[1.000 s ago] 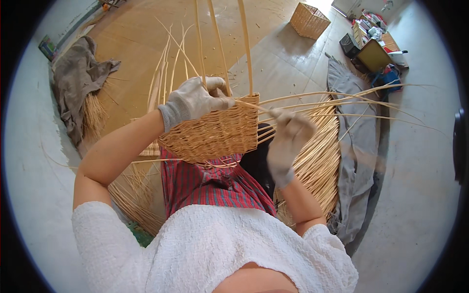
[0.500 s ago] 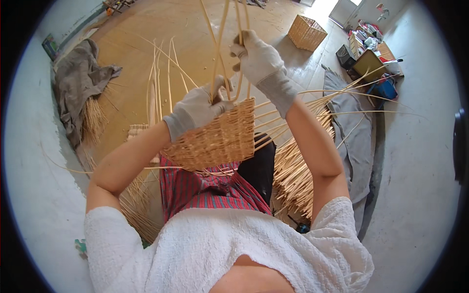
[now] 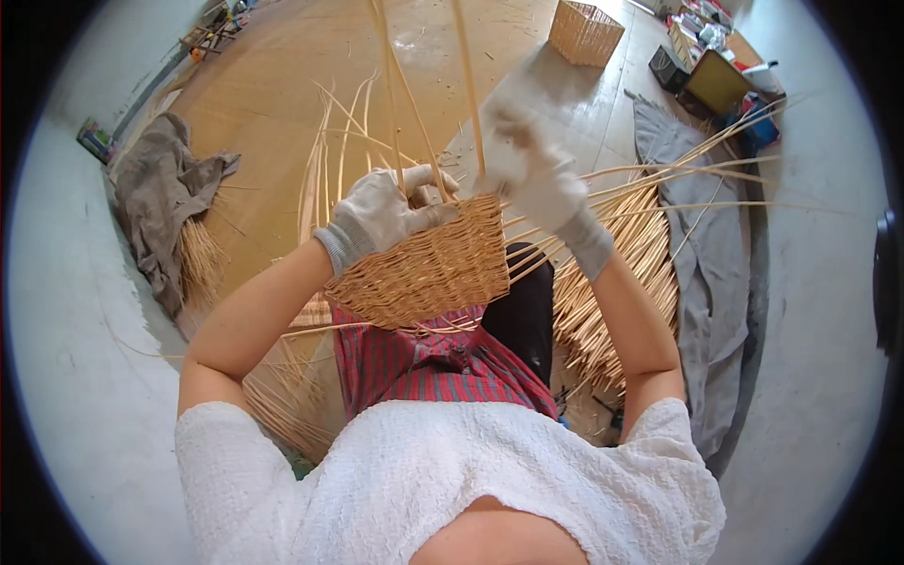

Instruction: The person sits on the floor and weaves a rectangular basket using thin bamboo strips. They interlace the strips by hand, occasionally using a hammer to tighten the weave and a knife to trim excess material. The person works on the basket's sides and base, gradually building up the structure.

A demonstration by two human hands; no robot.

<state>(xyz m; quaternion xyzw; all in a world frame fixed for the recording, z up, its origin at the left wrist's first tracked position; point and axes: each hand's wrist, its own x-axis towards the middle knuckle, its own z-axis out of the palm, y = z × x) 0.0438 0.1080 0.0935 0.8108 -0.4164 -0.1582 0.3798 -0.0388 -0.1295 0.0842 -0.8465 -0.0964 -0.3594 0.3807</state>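
A tan woven wicker panel [image 3: 424, 273] rests over my lap on a red striped cloth [image 3: 414, 367], with tall rods [image 3: 471, 85] rising from its top edge and more sticking out to the right. My gloved left hand [image 3: 395, 207] grips the top edge, fingers curled round the upright rods. My gloved right hand [image 3: 539, 174] is raised just above the panel's top right corner, beside the rightmost upright rod; motion smears its fingers, so what it holds cannot be made out.
A pile of loose rods [image 3: 612, 311] lies right beside grey fabric [image 3: 706, 330]. A grey cloth [image 3: 165, 179] covers rods at left. A finished wicker basket [image 3: 584, 36] stands at back, near boxes and clutter [image 3: 711, 85]. Pale walls [image 3: 75, 377] flank both sides.
My right hand rose from beside the panel to high among the upright rods, then moved down and rightward toward the corner. My left hand stays gripping the top edge.
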